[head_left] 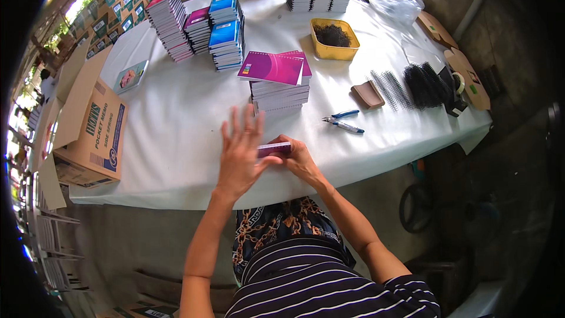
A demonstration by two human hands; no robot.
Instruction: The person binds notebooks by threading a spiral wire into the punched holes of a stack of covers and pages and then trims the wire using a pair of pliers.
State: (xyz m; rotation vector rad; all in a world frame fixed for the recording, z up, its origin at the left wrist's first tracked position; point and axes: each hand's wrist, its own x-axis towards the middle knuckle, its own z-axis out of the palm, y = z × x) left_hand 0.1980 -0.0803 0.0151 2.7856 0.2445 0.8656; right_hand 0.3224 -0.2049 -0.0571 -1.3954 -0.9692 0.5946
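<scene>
Near the table's front edge, my right hand (299, 159) grips a small purple memo notebook (274, 149), seen nearly edge-on. My left hand (238, 156) is raised beside it with the fingers stretched upward and apart; its thumb reaches to the notebook's near side. Just beyond my hands stands a stack of notebooks (279, 95), with a purple-covered notebook (272, 67) lying askew on top. To the right of the stack, blue-handled cutting pliers (343, 122) rest on the white tablecloth.
Farther right are a brown block (367, 95), loose wire coils (391, 89) and a bundle of black coils (422, 85). A yellow tub (335, 52) holds dark wire bits. Tall notebook stacks (227, 41) stand at the back. An open cardboard box (94, 126) sits at the left.
</scene>
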